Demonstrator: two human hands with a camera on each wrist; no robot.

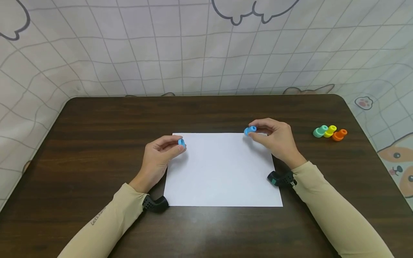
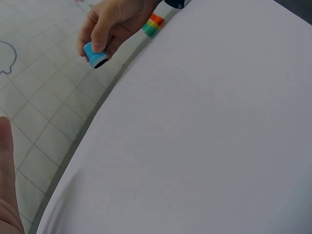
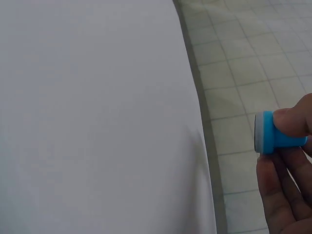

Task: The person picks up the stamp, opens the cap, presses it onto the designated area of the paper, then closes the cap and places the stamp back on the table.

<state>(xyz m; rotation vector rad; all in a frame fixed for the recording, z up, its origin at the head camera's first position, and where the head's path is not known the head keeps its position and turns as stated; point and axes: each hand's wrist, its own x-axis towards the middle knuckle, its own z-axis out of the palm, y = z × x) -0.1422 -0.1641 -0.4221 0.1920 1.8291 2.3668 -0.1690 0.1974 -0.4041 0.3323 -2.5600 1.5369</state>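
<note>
My right hand (image 1: 274,138) pinches a small blue toy stamp (image 1: 250,130) between thumb and fingers, above the far right corner of a white sheet of paper (image 1: 222,172). In the right wrist view the stamp (image 3: 280,131) lies sideways, its pale rim facing left. Its dark flat face shows in the left wrist view. Over the far left corner of the paper, my left hand (image 1: 158,154) pinches a small light blue cap (image 1: 181,142), partly covered by the fingers. Only a finger (image 2: 6,170) of that hand appears in the left wrist view.
Three more stamps stand grouped at the right of the dark wooden table (image 1: 96,143): a mint one (image 1: 320,131), a yellow one (image 1: 330,131) and an orange one (image 1: 340,135). Grid-patterned cloth (image 1: 193,46) hangs behind the table and along its sides.
</note>
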